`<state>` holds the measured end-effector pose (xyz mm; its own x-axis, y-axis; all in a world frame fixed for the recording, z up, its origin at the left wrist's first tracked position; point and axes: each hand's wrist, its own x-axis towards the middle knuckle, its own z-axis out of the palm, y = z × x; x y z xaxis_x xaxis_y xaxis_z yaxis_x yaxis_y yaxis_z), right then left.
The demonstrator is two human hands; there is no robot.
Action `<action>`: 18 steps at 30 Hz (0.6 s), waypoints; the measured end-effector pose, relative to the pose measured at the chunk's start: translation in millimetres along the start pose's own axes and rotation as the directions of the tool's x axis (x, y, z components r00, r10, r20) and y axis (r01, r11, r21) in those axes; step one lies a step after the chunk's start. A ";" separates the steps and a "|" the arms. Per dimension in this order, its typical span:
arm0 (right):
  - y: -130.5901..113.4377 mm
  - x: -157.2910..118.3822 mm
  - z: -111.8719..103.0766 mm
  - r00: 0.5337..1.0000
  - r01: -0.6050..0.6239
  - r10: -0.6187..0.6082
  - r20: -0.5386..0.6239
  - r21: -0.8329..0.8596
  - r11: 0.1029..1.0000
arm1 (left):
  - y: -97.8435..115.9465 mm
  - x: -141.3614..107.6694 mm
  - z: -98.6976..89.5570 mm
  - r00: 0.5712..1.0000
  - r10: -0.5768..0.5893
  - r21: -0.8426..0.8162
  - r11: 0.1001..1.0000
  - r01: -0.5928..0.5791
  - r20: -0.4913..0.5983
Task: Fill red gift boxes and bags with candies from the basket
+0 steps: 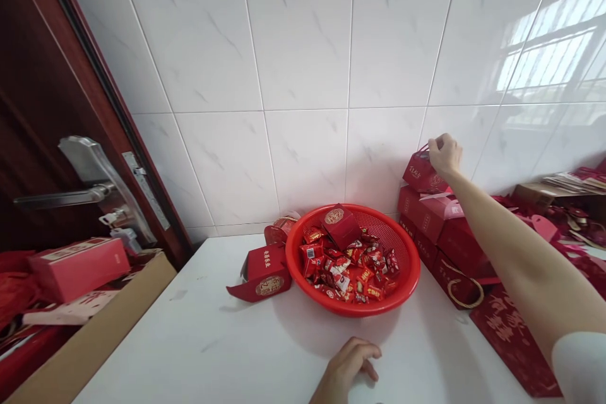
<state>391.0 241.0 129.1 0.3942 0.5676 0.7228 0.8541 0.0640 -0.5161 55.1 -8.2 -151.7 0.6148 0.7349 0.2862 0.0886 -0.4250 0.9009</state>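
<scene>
My right hand (445, 154) reaches far out to the right and pinches the ribbon handle of a small red gift box (419, 172) with gold lettering. That box is at the top of a pile of red boxes (426, 218) against the wall; whether it still touches the pile I cannot tell. Near the front of the white table (227, 334), my left hand (349, 363) has its fingers apart and nothing in them. Just beyond it stands a red plastic basket (353, 310) of wrapped candies (353, 271), a small red box (341, 225) lying on top of them.
Left of the basket lies a red box with an open flap (265, 271), a round-topped red item (281, 229) behind it. A cardboard carton (118, 303) holding red packaging is by the door handle (66, 197). More boxes and a carton (534, 192) line the right side, below white wall tiles (307, 151).
</scene>
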 end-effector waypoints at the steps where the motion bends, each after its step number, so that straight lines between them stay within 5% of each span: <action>1: -3.6 -1.4 -3.3 0.999 -0.052 0.052 -0.013 0.019 0.998 | 1.3 -0.2 -0.4 1.000 -0.005 0.006 1.000 0.005 0.004; 8: -20.0 0.5 -21.1 0.991 -0.106 0.117 -0.058 0.165 0.981 | -7.4 -2.3 -0.6 0.998 -0.045 -0.051 0.998 0.047 0.042; 18: -10.7 3.0 1.3 0.994 -0.073 0.077 -0.083 0.053 0.996 | -22.1 -3.7 3.5 0.997 -0.079 -0.053 0.995 0.081 0.024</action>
<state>382.6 243.1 136.2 0.4856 0.5011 0.7163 0.8039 0.0658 -0.5911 53.6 -3.4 -173.8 0.6246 0.7534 0.2058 0.0959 -0.3355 0.9372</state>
